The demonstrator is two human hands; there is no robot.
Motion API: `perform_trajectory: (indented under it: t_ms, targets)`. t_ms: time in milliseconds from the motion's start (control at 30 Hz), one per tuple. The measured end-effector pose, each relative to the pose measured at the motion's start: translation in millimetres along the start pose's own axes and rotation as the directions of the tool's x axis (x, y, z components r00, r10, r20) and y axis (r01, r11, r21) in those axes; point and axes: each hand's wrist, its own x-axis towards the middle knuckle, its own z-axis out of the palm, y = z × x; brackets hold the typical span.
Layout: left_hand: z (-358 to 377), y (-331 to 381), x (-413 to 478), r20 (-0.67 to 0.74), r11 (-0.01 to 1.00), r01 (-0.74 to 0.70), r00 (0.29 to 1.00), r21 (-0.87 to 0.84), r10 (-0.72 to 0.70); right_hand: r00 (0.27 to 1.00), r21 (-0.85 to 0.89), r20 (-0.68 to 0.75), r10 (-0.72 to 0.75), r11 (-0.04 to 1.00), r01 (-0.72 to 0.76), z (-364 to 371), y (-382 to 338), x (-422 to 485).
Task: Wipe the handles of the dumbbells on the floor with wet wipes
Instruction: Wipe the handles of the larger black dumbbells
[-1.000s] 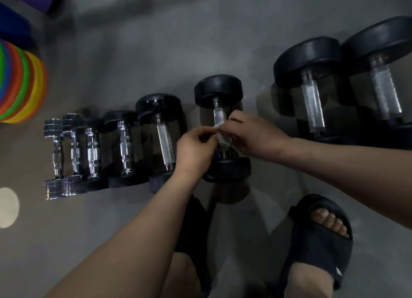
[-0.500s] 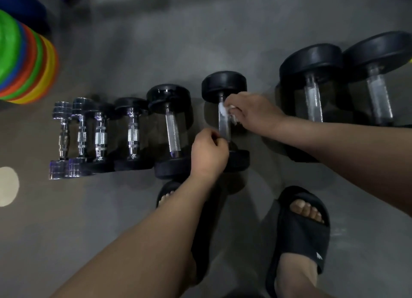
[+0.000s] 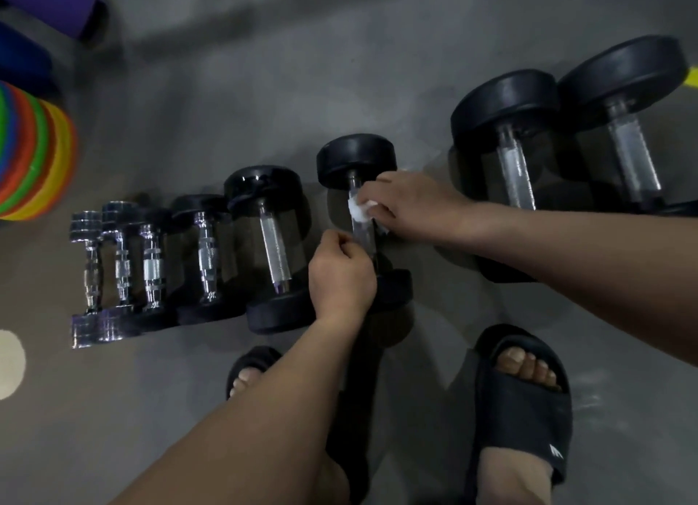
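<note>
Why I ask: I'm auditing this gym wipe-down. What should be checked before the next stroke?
1. The wet wipe is pressed on the dumbbell handle: ok.
2. The right hand holds the wipe: ok.
3. The left hand grips the handle's near end: cannot tell; its curled fingers sit against it.
4. The dumbbell lies on the floor: ok.
5. The right sandal is apart from the dumbbell: ok.
6. The handle is fully wiped: cannot tell.

Gym: dumbbell row (image 3: 264,247) on grey floor (image 3: 264,89), stacked coloured discs (image 3: 34,157) nearby.
</note>
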Motion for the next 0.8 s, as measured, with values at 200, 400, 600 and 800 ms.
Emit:
perform_trajectory:
  t_ms: [200, 400, 600, 800]
  targets:
    - [-2, 0, -2, -0.026, 1.0, 0.003, 1.0, -0.026, -0.004, 0.998, -0.091, -0.06, 0.004, 0.996, -0.009, -7, -10, 8]
    - [-4, -3, 1, -0.05, 0.999, 0.026, 0.998, -0.021, -0.027, 0.998, -0.115, -0.047, -0.043, 0.993, 0.037, 13, -7, 9]
    - [-4, -7, 1, -0.092, 0.997, -0.008, 0.996, -0.077, 0.001, 0.952, -0.051, 0.146, -0.27, 0.959, 0.28, 23, -2, -12]
    - [-3, -6, 0, -0.097, 0.998, -0.037, 0.995, -0.058, 0.031, 0.991, -0.148, -0.055, -0.121, 0.983, 0.112, 17, -3, 6]
